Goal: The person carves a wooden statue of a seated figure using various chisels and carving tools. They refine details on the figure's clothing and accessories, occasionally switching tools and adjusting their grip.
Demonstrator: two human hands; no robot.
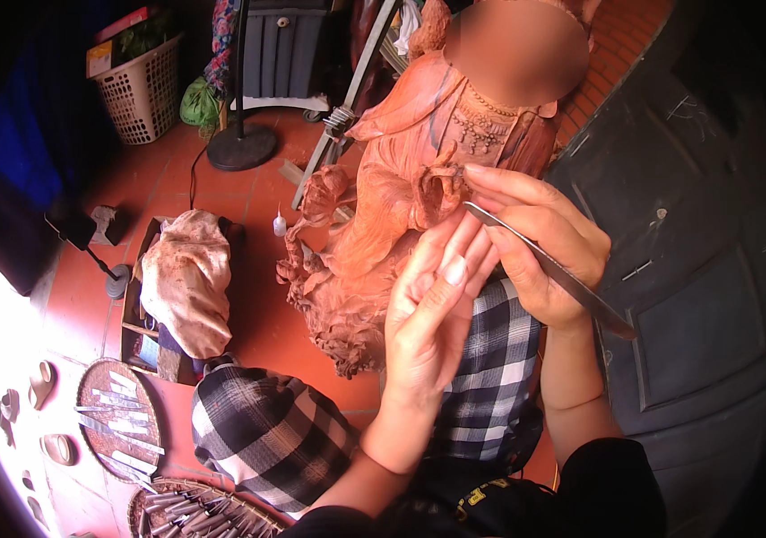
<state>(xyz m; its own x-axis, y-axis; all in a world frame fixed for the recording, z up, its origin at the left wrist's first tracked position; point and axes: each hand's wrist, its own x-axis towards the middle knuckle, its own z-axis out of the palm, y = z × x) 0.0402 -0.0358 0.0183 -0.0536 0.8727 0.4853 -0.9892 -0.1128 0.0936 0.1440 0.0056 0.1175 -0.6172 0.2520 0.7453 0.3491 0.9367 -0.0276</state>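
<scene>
A reddish carved wooden statue (pixel 387 202) of a robed figure stands before me, with a beaded necklace cut into its chest. My right hand (pixel 555 247) grips a slim, flat metal carving tool (pixel 562 276). The tool's bright, slightly bent tip lies just below the statue's small carved hand (pixel 439 190), and its dark end sticks out past my palm. My right fingertips reach to the edge of that carved hand. My left hand (pixel 432 309) is palm up with its fingers stretched out under the carved hand, near the tool's tip. Whether it touches the wood, I cannot tell.
At lower left are a round tray (pixel 100 408) of blades and a basket (pixel 266 518) of many tools. A cloth (pixel 190 282) covers an open box. Behind stand a lamp base (pixel 241 148) and a laundry basket (pixel 139 94). A dark panel (pixel 705 269) lines the right.
</scene>
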